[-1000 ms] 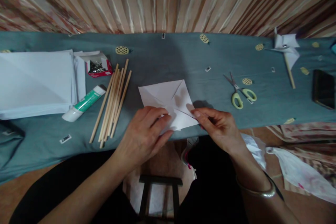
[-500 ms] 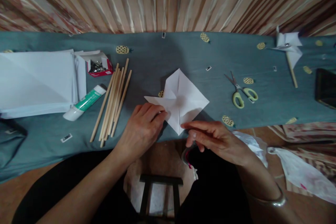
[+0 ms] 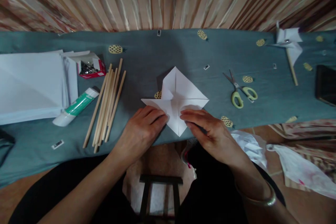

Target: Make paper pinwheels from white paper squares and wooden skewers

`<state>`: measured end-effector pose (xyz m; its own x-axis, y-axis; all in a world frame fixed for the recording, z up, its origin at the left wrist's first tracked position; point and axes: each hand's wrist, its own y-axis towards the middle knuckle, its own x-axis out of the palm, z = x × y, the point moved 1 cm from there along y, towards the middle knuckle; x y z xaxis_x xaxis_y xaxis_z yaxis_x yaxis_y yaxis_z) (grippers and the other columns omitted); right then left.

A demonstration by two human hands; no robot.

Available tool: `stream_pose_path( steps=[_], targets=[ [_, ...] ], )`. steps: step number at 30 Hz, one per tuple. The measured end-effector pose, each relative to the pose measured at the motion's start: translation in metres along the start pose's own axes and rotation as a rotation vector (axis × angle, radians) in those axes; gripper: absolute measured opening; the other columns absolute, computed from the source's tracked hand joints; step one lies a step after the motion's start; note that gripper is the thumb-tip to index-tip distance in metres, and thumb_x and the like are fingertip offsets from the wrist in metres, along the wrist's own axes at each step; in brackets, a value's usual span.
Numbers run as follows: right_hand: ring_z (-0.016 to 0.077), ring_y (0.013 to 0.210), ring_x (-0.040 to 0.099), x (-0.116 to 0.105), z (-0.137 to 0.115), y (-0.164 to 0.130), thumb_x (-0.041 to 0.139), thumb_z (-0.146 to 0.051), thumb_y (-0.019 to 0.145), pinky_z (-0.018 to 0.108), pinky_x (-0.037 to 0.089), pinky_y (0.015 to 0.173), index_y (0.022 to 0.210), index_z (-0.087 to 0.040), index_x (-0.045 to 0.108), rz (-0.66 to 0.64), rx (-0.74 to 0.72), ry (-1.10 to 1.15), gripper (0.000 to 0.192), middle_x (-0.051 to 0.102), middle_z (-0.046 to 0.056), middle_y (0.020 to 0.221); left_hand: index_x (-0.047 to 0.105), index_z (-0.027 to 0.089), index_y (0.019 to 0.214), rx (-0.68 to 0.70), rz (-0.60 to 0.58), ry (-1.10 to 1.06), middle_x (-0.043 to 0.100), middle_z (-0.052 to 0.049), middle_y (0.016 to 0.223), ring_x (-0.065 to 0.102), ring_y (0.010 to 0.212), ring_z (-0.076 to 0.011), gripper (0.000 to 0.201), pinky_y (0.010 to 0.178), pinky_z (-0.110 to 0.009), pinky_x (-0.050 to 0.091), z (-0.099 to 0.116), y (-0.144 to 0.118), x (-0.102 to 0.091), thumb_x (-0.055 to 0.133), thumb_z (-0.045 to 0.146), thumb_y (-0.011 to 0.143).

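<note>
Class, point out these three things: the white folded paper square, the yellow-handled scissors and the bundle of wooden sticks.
White folded paper square (image 3: 181, 92): head view, upper flap.
Yellow-handled scissors (image 3: 237, 99): head view, near handle loop.
Bundle of wooden sticks (image 3: 106, 105): head view, middle of the bundle.

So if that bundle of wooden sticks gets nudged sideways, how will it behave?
The wooden sticks look round and thin, so they would probably roll and scatter. They lie loose on the blue cloth, which may slow them. They look light and stiff, likely easy to lift.
</note>
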<state>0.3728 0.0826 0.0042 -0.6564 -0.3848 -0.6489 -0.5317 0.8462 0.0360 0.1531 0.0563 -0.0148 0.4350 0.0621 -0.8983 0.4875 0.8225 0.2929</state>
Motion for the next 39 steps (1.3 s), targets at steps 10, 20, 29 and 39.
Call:
stream_pose_path(
  steps=[10,20,29,39],
  targets=[
    [0.0204,0.118,0.061,-0.002,-0.003,0.002,0.050,-0.012,0.094,0.043,0.051,0.102,0.113,-0.020,0.068,-0.007,0.004,-0.037,0.027,0.069,0.009,0.121,0.068,0.013,0.100,-0.072,0.085,-0.111,0.071,-0.008,0.095,0.061,0.088,-0.0199,0.015,0.079,-0.035,0.056,-0.001,0.006,0.002,0.054,0.015,0.094],
    [0.0188,0.099,0.068,0.005,-0.010,0.004,0.054,-0.017,0.093,0.036,0.055,0.091,0.107,-0.018,0.066,0.073,0.047,-0.047,0.019,0.073,0.007,0.105,0.065,0.013,0.088,-0.138,0.122,-0.147,0.069,-0.007,0.086,0.062,0.081,-0.0192,0.012,0.075,-0.034,0.056,0.001,0.012,0.000,0.055,0.015,0.092],
    [0.0182,0.090,0.070,0.016,-0.015,0.006,0.054,-0.019,0.094,0.032,0.056,0.083,0.106,-0.015,0.065,0.221,0.027,-0.119,0.016,0.075,0.008,0.098,0.064,0.015,0.086,-0.200,0.145,-0.138,0.067,-0.006,0.090,0.065,0.084,-0.0180,0.013,0.077,-0.031,0.057,-0.002,0.017,0.004,0.054,0.018,0.093],
    [0.0219,0.106,0.066,0.020,-0.014,0.011,0.048,-0.013,0.096,0.041,0.053,0.095,0.117,-0.009,0.065,0.189,-0.158,-0.228,0.027,0.073,0.013,0.112,0.065,0.013,0.084,-0.234,0.107,-0.194,0.066,-0.007,0.092,0.065,0.085,-0.0174,0.013,0.079,-0.030,0.056,-0.006,0.020,0.004,0.057,0.018,0.092]
  ],
)
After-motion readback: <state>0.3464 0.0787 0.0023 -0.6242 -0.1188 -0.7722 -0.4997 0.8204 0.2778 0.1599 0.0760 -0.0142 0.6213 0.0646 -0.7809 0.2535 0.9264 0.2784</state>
